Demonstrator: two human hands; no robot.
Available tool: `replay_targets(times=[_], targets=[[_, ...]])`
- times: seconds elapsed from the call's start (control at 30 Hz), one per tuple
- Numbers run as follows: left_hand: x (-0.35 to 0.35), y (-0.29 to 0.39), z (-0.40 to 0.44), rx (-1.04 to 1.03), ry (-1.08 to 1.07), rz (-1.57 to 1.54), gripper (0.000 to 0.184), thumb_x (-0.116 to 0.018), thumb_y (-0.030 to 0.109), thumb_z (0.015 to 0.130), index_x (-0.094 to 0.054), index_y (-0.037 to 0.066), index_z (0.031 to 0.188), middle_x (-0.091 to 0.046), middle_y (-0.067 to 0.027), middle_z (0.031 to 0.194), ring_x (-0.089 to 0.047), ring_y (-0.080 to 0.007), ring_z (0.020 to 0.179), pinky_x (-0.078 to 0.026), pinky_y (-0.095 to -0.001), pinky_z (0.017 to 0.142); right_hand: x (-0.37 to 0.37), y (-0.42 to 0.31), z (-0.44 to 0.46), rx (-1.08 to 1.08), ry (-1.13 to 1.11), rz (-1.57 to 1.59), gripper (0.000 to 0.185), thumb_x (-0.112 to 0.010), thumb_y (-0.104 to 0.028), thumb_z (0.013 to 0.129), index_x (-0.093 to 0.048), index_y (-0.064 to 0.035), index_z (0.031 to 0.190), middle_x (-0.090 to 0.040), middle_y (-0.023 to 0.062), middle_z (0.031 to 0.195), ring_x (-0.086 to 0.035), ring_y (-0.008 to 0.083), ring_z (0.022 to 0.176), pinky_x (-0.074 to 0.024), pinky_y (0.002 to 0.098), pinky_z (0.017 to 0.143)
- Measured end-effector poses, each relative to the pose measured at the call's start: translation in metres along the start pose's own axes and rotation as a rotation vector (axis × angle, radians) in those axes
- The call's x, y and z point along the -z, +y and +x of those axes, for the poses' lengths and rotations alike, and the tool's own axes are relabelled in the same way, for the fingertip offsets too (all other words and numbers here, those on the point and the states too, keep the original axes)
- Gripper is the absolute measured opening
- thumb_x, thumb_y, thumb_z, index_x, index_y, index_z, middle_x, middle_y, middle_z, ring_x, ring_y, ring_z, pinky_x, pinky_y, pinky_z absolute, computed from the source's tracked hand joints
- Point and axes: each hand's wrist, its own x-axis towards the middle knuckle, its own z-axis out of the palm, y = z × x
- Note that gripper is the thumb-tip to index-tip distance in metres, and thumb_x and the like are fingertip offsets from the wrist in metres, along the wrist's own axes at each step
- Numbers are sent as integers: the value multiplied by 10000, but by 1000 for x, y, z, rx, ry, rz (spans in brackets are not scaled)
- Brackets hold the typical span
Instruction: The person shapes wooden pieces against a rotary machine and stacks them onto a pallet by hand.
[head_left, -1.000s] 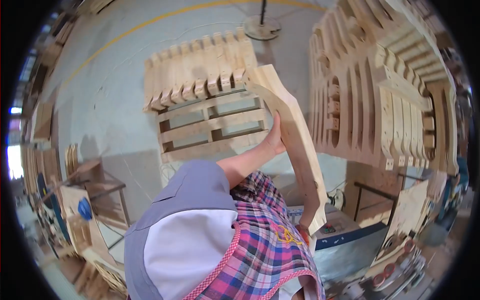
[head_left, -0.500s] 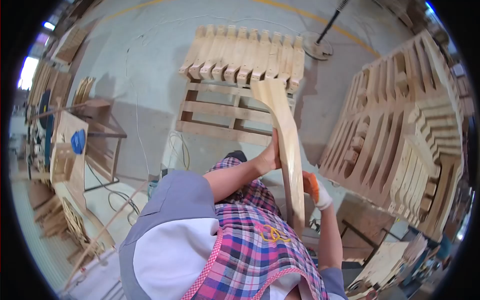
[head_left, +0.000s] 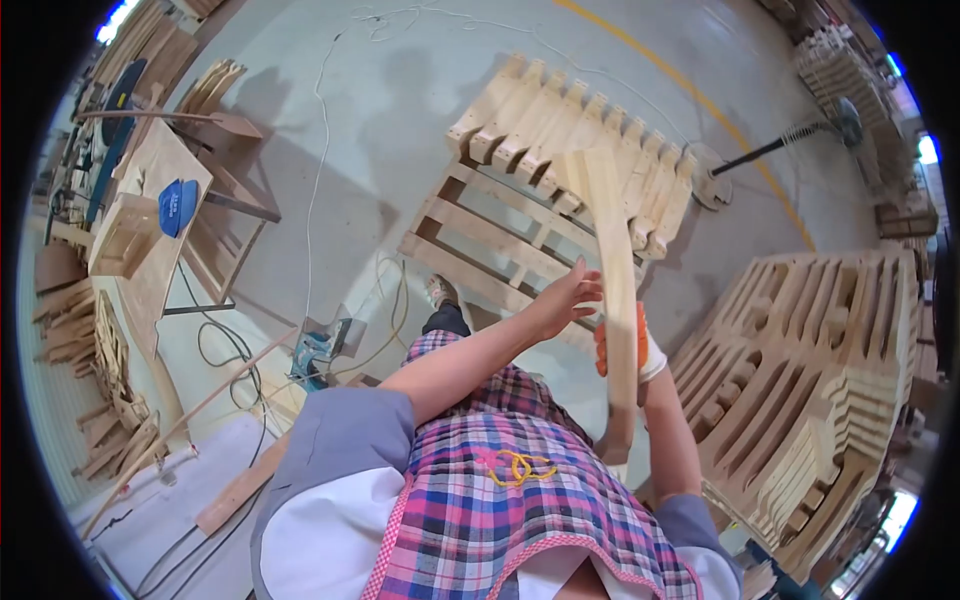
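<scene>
Pale, yellowish wood is forming the long curved piece point(head_left: 620, 280) that, in the head view, is standing out in front of the plaid apron point(head_left: 460, 510). Its broad upper end is bending leftward, its middle is running nearly straight, with grain streaking lengthwise, and its lower end is showing a darker, angled face. An orange-and-white gloved right hand point(head_left: 647, 345) is wrapping round the lower half, holding it firmly. Beside its left edge, the bare left hand point(head_left: 568, 302) is spreading its fingers wide; whether they are touching, I cannot tell. Beyond, similar pieces point(head_left: 530, 115) are lying in a row on a pallet point(head_left: 484, 234).
</scene>
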Motion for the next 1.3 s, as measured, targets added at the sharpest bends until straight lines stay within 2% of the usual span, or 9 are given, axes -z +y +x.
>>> replay_targets(times=[0.1,0.27,0.5,0.67,0.8,0.83,0.97,1.17,1.3], targets=[[50,52,-21,73,88,52,653,-315,572,961,-494,17,1256,-584,-118,1153,-534,-195,982,-424,-325,862,-21,-48,67,42,264,-171,834,-393,-854,728,-629,-67,871,-592,85,647,-502,221,445,-421,366,404],[108,110,-56,201,183,64,573,-336,501,986,-514,18,1238,-625,-95,1082,-562,-164,946,-430,-294,842,-117,-131,130,272,357,-223,604,-588,-655,805,-641,-85,997,-653,42,798,-596,173,642,-476,345,496],[150,150,-77,146,254,-30,449,-399,414,993,-542,35,1188,-644,-73,1014,-581,-159,915,-439,-309,826,-134,-194,214,22,348,-359,598,-592,-582,846,-654,-22,1045,-651,59,866,-562,126,692,-465,247,617],[156,197,-73,-302,488,462,390,-490,374,963,-552,45,1161,-645,-64,1003,-599,-183,907,-451,-319,805,-196,-220,226,237,324,-1454,635,-595,-595,814,-663,33,880,-563,46,693,-480,130,600,-412,269,547],[160,274,-42,-1071,651,1772,521,-612,480,860,-560,5,1066,-636,-105,931,-590,-237,823,-473,-323,753,-250,-222,264,140,61,-1963,683,-576,-653,772,-673,3,937,-625,109,713,-554,229,612,-473,349,611],[167,285,-33,-1076,655,1779,521,-612,480,860,-560,5,1066,-636,-105,931,-590,-237,823,-473,-323,753,-272,-225,269,121,-2,-2096,691,-582,-655,760,-675,5,943,-644,121,745,-578,261,640,-488,368,638],[203,307,-2,62,528,1719,640,-766,499,698,-578,-5,1043,-631,-99,912,-587,-253,805,-468,-342,747,-320,-238,312,-17,-305,-2420,659,-608,-649,725,-701,-19,896,-684,122,829,-627,303,705,-513,403,699],[250,296,51,210,589,1456,687,-818,548,594,-614,-36,895,-621,-111,767,-577,-246,671,-482,-346,655,-320,-272,375,55,-545,-2489,555,-648,-567,719,-673,-47,910,-667,104,832,-618,304,734,-495,398,708],[283,303,77,264,783,1372,675,-774,636,582,-568,-3,653,-596,-97,638,-542,-243,552,-474,-337,570,-274,-253,423,1158,-164,-2070,415,-662,-427,753,-640,-83,983,-628,87,943,-580,273,813,-462,361,746]])
